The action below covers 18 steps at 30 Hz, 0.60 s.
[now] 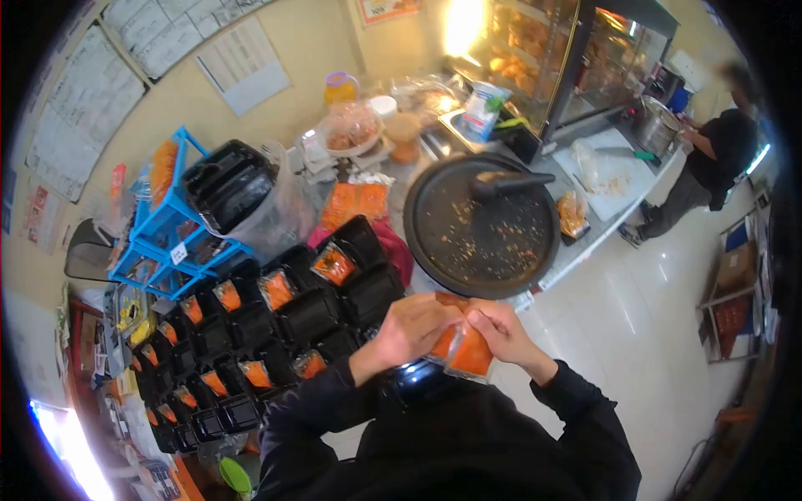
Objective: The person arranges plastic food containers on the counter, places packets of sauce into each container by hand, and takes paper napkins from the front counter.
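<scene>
Close to my body, both hands meet over clear sachets of orange sauce [470, 354]. My left hand [411, 331] pinches the left side of the sachets, fingers closed. On the other side, my right hand [501, 332] grips the top of the right-hand sachet with thumb and fingers. Whether the sachets are still joined is hidden by the fingers. Rows of black plastic trays [307, 316] stand to the left, several holding one orange sachet [334, 265] each. More orange sachets [355, 203] lie flat beyond them, beside a dark red cloth [396, 250].
A large round black pan [443, 221] with crumbs and a dark scoop sits ahead. Blue racks [171, 225] and a clear bin [284, 200] of black trays stand left. A glass food warmer [576, 67] is at the back. Another person [710, 142] works at a pot [655, 125].
</scene>
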Motion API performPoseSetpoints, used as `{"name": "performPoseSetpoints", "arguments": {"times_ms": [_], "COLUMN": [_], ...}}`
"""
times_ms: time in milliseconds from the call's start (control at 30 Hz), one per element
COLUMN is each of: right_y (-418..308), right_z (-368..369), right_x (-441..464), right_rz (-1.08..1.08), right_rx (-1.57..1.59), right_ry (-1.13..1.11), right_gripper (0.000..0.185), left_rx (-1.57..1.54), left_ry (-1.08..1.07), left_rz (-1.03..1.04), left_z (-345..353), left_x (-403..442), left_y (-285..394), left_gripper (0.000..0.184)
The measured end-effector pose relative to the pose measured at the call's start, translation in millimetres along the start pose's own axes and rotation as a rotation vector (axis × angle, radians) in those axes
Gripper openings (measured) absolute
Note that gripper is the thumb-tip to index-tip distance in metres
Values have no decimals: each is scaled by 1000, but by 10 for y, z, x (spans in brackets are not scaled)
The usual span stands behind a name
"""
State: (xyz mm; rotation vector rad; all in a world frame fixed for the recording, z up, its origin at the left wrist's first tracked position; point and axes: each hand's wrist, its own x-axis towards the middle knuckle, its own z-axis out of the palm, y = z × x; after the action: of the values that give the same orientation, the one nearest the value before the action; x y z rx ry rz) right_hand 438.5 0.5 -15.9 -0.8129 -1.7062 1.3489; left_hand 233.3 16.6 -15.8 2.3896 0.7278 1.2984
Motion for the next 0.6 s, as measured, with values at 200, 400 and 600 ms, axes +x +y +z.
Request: {"name": "performPoseSetpoints", "arguments": {"times_ms": [200,400,600], "right_y": [-14,-31,257], "right_z": [-337,-549,-479], "right_x": [-729,-975,-1461], "right_rz": [367,511,601], "right_rx": [-127,14,257], "right_ry": [-33,-452,-171], "right_gripper": [28,24,24], "left_rx": [-469,-621,-554], "left_ry": [-341,-829,-407], "left_rz": [-388,-369,-274], "left_z": [591,760,736], "left_x": [-94,-124,-434], "left_y": [212,305,521], "left_gripper": [18,27,11]}}
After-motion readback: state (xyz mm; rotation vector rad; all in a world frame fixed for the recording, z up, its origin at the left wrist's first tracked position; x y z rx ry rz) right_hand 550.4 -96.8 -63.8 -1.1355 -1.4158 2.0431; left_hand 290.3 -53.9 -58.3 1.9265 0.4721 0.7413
